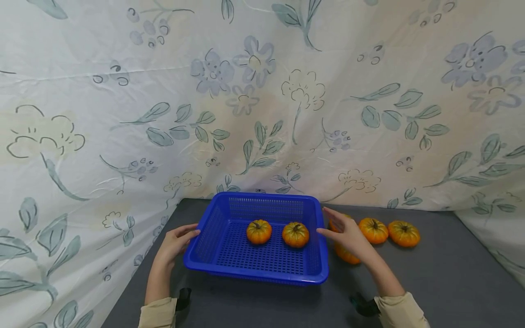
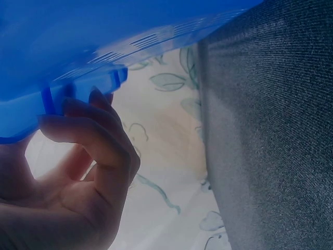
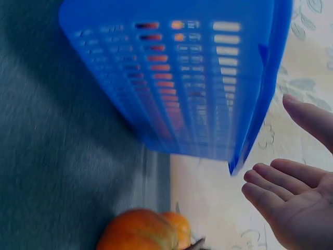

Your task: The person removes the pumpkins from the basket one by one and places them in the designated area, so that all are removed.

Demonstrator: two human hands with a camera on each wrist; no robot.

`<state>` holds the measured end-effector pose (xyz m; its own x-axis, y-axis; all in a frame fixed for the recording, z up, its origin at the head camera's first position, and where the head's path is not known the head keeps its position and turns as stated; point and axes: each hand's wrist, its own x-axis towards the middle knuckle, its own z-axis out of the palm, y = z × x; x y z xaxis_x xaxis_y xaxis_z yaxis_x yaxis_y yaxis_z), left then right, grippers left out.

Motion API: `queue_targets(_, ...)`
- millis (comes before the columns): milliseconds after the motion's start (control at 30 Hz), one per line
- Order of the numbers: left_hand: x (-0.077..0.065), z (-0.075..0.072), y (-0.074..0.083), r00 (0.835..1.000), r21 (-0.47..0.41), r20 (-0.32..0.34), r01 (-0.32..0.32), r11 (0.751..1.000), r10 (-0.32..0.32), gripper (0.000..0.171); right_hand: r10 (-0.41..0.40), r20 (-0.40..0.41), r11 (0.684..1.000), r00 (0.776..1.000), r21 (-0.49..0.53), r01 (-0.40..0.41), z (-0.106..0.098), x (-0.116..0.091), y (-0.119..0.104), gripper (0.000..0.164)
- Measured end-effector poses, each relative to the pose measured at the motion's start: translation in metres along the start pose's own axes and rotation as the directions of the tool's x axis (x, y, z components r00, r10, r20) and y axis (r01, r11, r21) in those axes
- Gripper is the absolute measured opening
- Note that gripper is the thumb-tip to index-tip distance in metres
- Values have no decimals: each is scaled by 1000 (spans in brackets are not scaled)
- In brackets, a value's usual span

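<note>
A blue plastic basket (image 1: 256, 276) with slotted walls and a perforated bottom holds two small orange pumpkins, a left one (image 1: 259, 232) and a right one (image 1: 295, 234). At its left side my left hand (image 1: 174, 243) grips the rim, thumb over it and fingers curled beneath, as the left wrist view shows. Beside the right rim, my right hand (image 1: 346, 233) has its fingers and thumb extended and spread. In the right wrist view a gap shows between that hand (image 3: 299, 200) and the basket wall (image 3: 177, 78).
Two orange pumpkins, one (image 1: 373, 230) and another (image 1: 404, 233), sit on the dark grey table (image 1: 443, 273) to the right. More pumpkin (image 1: 346, 254) shows partly hidden behind my right hand. A floral cloth (image 1: 262, 114) hangs along the back and left.
</note>
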<state>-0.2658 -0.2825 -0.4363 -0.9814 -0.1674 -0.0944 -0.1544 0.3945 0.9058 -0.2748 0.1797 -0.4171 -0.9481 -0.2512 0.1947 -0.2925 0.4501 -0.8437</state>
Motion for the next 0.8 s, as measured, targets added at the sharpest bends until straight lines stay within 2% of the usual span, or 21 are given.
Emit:
queue_targets(500,-1,-1,1,1000,-3,0,4,1000,-4,56,-5,54,999,999,46,3,31,20,-18,73)
queue_targets(800,2,0,-1,1000,-12,6,-2,1000,2,55,-41,137,998,990,41,36,46,27,-28,73)
